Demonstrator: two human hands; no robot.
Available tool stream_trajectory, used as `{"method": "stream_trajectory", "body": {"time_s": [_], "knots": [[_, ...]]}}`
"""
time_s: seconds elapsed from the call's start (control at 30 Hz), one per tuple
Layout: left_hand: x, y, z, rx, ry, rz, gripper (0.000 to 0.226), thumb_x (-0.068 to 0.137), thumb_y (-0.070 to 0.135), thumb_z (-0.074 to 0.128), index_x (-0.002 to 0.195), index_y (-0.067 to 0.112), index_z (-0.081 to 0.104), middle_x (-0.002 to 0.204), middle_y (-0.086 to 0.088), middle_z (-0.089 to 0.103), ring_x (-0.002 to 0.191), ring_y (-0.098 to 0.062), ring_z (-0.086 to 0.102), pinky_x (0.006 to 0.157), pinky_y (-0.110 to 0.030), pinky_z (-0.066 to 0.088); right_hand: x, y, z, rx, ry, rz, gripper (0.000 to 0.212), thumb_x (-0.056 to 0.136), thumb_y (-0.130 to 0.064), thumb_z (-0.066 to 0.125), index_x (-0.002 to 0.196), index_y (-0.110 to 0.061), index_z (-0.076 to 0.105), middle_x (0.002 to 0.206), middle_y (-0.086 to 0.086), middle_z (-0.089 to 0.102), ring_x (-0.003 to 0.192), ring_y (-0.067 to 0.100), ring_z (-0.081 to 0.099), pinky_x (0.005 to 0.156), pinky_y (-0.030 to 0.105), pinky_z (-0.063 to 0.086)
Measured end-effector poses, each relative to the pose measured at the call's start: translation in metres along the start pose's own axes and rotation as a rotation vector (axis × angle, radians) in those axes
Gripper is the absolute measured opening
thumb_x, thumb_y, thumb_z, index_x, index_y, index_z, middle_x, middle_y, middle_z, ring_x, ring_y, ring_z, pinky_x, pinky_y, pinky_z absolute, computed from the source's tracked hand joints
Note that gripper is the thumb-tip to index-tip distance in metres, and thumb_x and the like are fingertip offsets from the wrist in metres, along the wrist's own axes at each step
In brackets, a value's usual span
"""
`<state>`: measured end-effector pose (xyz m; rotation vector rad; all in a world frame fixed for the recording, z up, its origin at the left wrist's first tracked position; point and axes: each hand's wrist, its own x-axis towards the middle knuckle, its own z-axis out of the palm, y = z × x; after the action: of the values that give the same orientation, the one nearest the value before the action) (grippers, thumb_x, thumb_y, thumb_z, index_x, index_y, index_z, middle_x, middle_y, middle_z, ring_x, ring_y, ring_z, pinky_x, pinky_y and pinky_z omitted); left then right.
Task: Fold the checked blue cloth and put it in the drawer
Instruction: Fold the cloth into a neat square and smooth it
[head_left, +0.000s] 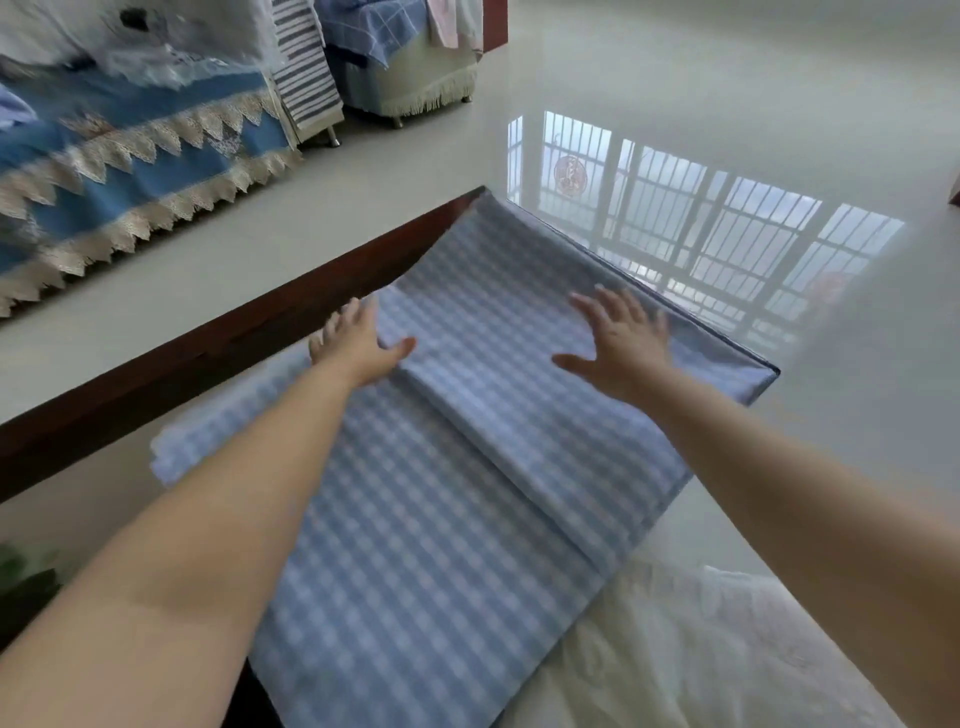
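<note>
The checked blue cloth (467, 467) lies spread along a dark wooden table (208, 358), with a folded layer on its right half and a crease running down the middle. My left hand (353, 343) lies flat near the cloth's left edge, fingers straight, thumb out. My right hand (618, 338) presses flat on the folded layer toward the far right, fingers spread. Neither hand grips the cloth. No drawer is in view.
A white lacy cloth (701, 649) lies at the near right, under the checked cloth. A sofa with a blue lace-trimmed cover (130, 171) stands at the left, and another seat with draped cloths (405, 62) at the back. The glossy floor (675, 104) reflects a barred window.
</note>
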<state>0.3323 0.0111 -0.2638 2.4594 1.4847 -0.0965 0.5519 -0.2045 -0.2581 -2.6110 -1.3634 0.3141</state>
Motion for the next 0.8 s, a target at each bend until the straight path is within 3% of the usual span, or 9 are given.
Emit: {"method": "stream_trajectory", "body": {"time_s": [0.07, 0.17, 0.27, 0.37, 0.47, 0.53, 0.63, 0.7, 0.8], "knots": [[-0.025, -0.007, 0.033, -0.011, -0.024, 0.017, 0.072, 0.092, 0.064, 0.029, 0.151, 0.03, 0.007, 0.162, 0.0, 0.001, 0.147, -0.027, 0.006, 0.117, -0.053, 0.007, -0.027, -0.024, 0.032, -0.051, -0.184, -0.205, 0.085, 0.075, -0.081, 0.031, 0.148, -0.042, 0.011, 0.161, -0.005, 0.003, 0.148, 0.022, -0.006, 0.115, 0.059, -0.004], [-0.056, -0.026, 0.053, -0.037, 0.026, -0.061, 0.066, 0.093, 0.064, 0.022, 0.15, 0.033, 0.011, 0.161, 0.002, 0.005, 0.148, -0.024, 0.003, 0.116, -0.055, 0.003, -0.062, -0.043, 0.059, -0.118, -0.204, -0.419, 0.084, 0.072, -0.078, 0.0, 0.148, -0.043, 0.011, 0.16, -0.007, 0.007, 0.148, 0.022, -0.003, 0.114, 0.059, -0.006], [-0.089, -0.053, 0.056, -0.065, 0.066, -0.26, 0.067, 0.091, 0.066, 0.023, 0.149, 0.033, 0.016, 0.161, 0.001, 0.004, 0.147, -0.027, -0.002, 0.112, -0.062, 0.0, -0.074, -0.052, 0.061, -0.165, -0.21, -0.59, 0.083, 0.075, -0.079, 0.002, 0.149, -0.041, 0.004, 0.16, -0.01, 0.003, 0.148, 0.018, -0.005, 0.115, 0.059, -0.005], [-0.125, -0.076, 0.056, -0.094, 0.106, -0.481, 0.071, 0.091, 0.066, 0.026, 0.149, 0.028, 0.015, 0.16, -0.008, -0.002, 0.146, -0.038, -0.003, 0.115, -0.059, 0.004, -0.079, -0.06, 0.059, -0.211, -0.294, -0.595, 0.094, 0.071, -0.085, 0.006, 0.15, -0.034, -0.001, 0.161, -0.006, -0.005, 0.147, 0.019, -0.01, 0.115, 0.058, -0.003], [-0.144, -0.091, 0.05, -0.236, 0.207, -0.681, 0.08, 0.09, 0.058, 0.045, 0.15, 0.014, 0.015, 0.159, -0.014, -0.006, 0.144, -0.041, 0.003, 0.115, -0.053, 0.015, -0.082, -0.072, 0.058, -0.272, -0.217, -0.579, 0.078, 0.079, -0.056, 0.017, 0.149, -0.024, 0.023, 0.158, 0.007, 0.019, 0.144, 0.03, 0.021, 0.109, 0.058, 0.026], [-0.149, -0.095, 0.043, -0.387, 0.29, -0.781, 0.084, 0.088, 0.047, 0.058, 0.15, 0.01, 0.016, 0.159, -0.015, -0.002, 0.143, -0.041, 0.009, 0.112, -0.052, 0.023, -0.084, -0.083, 0.06, -0.298, -0.101, -0.604, 0.066, 0.071, -0.041, 0.041, 0.127, -0.013, 0.057, 0.125, 0.015, 0.059, 0.107, 0.037, 0.059, 0.077, 0.048, 0.05], [-0.143, -0.108, 0.03, -0.597, 0.372, -0.892, 0.084, 0.081, 0.033, 0.071, 0.145, 0.009, 0.023, 0.151, -0.018, 0.023, 0.134, -0.041, 0.03, 0.101, -0.051, 0.04, -0.085, -0.093, 0.07, -0.366, -0.025, -0.578, 0.061, 0.048, -0.033, 0.073, 0.103, -0.006, 0.07, 0.081, 0.009, 0.066, 0.063, 0.029, 0.064, 0.053, 0.031, 0.048], [-0.139, -0.12, 0.021, -0.735, 0.365, -0.929, 0.079, 0.075, 0.034, 0.076, 0.136, 0.004, 0.036, 0.139, -0.018, 0.043, 0.121, -0.039, 0.049, 0.095, -0.048, 0.047, -0.085, -0.096, 0.067, -0.393, -0.051, -0.548, 0.07, 0.061, -0.033, 0.075, 0.123, -0.003, 0.06, 0.095, 0.012, 0.069, 0.075, 0.029, 0.067, 0.065, 0.034, 0.049], [-0.146, -0.124, 0.006, -0.939, 0.228, -0.844, 0.059, 0.073, 0.039, 0.077, 0.114, 0.002, 0.056, 0.108, -0.008, 0.063, 0.096, -0.031, 0.063, 0.083, -0.039, 0.051, -0.084, -0.09, 0.067, -0.339, -0.102, -0.568, 0.064, 0.096, -0.032, 0.04, 0.15, -0.01, 0.015, 0.136, 0.012, 0.047, 0.116, 0.03, 0.054, 0.087, 0.037, 0.04]]}}
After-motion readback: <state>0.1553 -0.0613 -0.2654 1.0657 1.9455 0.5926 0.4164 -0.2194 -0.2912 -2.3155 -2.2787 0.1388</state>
